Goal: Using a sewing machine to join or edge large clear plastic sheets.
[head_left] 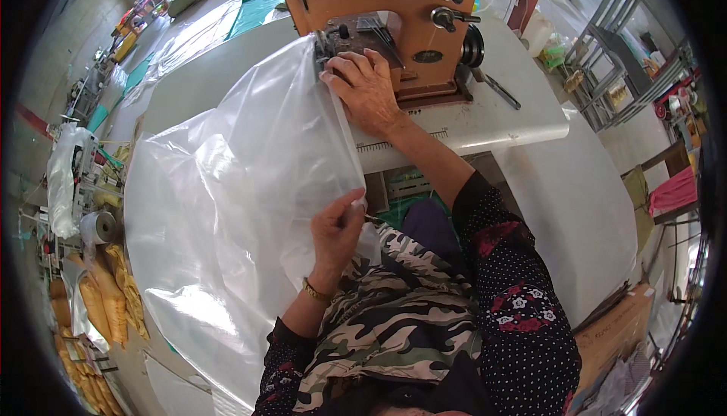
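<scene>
Draping in glossy creases, translucent sheeting [227, 181] touches both hands [337, 233] [366, 92].

The table [530, 119] has a smooth, pale top with a rounded front corner. An orange-brown sewing machine [428, 77] stands on it. A clear plastic sheet [235, 181] spreads over the left part in loose folds. A slim dark tool [503, 93] lies just right of the machine's base; scale marks [428, 137] line the front.
</scene>
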Demonstrator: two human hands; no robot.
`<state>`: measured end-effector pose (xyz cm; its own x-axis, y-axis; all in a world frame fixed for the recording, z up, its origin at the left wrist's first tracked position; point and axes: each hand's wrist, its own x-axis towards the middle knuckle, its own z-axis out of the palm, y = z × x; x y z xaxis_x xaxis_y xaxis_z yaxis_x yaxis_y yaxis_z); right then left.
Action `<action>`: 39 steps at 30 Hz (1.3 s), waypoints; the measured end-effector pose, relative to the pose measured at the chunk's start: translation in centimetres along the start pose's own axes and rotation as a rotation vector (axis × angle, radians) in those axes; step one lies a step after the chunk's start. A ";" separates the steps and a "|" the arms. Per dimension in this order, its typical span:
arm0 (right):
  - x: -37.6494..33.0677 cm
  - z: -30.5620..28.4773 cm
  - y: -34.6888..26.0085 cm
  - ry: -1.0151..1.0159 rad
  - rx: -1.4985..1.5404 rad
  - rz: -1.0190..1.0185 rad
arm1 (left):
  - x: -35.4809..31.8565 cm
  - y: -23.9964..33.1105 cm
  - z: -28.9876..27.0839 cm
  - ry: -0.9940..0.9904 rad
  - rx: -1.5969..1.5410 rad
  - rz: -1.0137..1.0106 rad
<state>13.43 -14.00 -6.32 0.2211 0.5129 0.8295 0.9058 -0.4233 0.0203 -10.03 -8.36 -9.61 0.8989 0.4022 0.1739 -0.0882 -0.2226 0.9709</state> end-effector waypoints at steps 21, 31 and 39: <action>-0.4 0.2 -0.5 0.097 0.110 -0.002 | 9.7 3.9 -0.8 0.065 0.553 0.381; 0.3 -0.4 -1.0 0.079 0.124 -0.038 | 14.8 6.5 -4.7 0.006 0.693 0.412; 0.5 -0.3 -1.3 0.057 0.111 -0.020 | 25.7 5.4 -12.5 0.693 0.973 0.645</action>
<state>12.24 -13.40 -5.78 0.1845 0.4761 0.8598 0.9448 -0.3268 -0.0217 7.26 11.85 2.12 0.3888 0.2849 0.8762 0.1881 -0.9555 0.2272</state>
